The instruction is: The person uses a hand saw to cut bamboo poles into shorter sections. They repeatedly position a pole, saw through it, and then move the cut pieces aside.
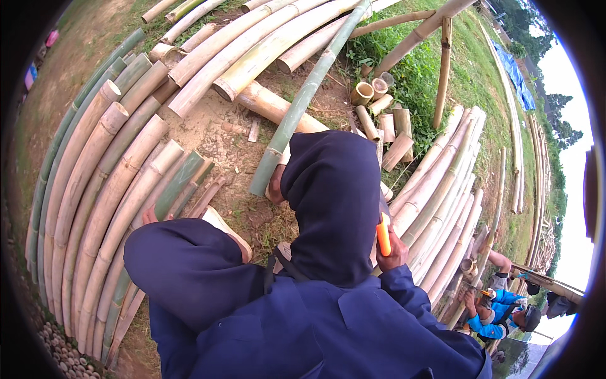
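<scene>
My right hand (394, 253) is closed round the orange handle of a tool (383, 235), beside my right knee. A dark part of the tool shows above the handle, but most of it is hidden by my leg. My left hand (150, 215) shows only in part past my left knee; its fingers are curled at a green bamboo pole (179, 183) in the left-hand row. Another green bamboo pole (291, 120) slants from my right foot up and away, crossing over a thick pale bamboo pole (268, 102) on the ground.
Bamboo poles (95, 164) lie in rows at left, with more poles (435, 183) at right. Short bamboo offcuts (386, 129) stand and lie ahead, near a propped bamboo frame (443, 69). At lower right, a person in blue (502, 312) works with bamboo.
</scene>
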The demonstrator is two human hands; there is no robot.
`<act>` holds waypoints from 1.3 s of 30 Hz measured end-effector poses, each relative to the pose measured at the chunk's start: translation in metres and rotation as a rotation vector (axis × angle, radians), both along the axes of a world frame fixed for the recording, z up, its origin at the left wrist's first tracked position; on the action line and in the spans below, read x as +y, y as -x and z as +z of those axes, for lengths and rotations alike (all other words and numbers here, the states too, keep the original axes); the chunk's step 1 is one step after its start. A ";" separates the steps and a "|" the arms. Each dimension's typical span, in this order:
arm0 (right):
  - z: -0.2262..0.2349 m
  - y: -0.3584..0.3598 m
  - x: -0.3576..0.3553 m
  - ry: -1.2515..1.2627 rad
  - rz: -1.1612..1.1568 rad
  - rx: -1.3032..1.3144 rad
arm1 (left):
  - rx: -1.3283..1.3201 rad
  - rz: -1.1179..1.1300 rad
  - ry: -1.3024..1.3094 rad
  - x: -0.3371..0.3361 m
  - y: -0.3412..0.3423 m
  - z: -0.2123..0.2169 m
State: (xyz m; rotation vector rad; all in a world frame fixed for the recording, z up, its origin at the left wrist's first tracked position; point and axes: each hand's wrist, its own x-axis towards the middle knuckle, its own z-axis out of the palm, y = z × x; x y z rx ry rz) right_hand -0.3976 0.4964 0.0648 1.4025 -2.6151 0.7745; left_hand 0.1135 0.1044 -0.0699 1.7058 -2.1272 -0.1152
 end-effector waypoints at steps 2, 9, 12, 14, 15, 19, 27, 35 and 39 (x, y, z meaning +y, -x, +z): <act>-0.041 -0.003 0.014 -0.066 0.035 0.034 | 0.036 0.001 0.004 0.018 -0.006 -0.001; -0.106 0.020 0.008 -0.208 0.098 -0.186 | 0.160 0.122 -0.066 0.058 -0.009 -0.001; -0.117 0.046 -0.007 -0.211 0.112 -0.346 | 0.229 0.175 -0.083 0.067 -0.011 -0.003; -0.119 0.080 -0.018 -0.138 0.094 -0.464 | 0.272 0.196 -0.094 0.069 -0.009 -0.004; -0.115 0.105 -0.026 -0.066 0.083 -0.516 | 0.294 0.199 -0.098 0.068 -0.005 -0.004; 0.000 0.208 -0.115 0.228 0.071 -0.566 | 0.367 0.256 -0.115 0.083 -0.006 -0.006; 0.152 0.034 -0.360 -0.223 0.627 -0.370 | 0.564 0.334 -0.204 0.082 -0.037 -0.017; -0.040 0.042 -0.437 -0.205 -0.302 -0.488 | 0.891 0.303 -0.329 0.084 -0.050 -0.002; -0.129 0.032 -0.418 -0.318 -0.580 -0.686 | 1.000 0.321 -0.327 0.099 -0.066 0.020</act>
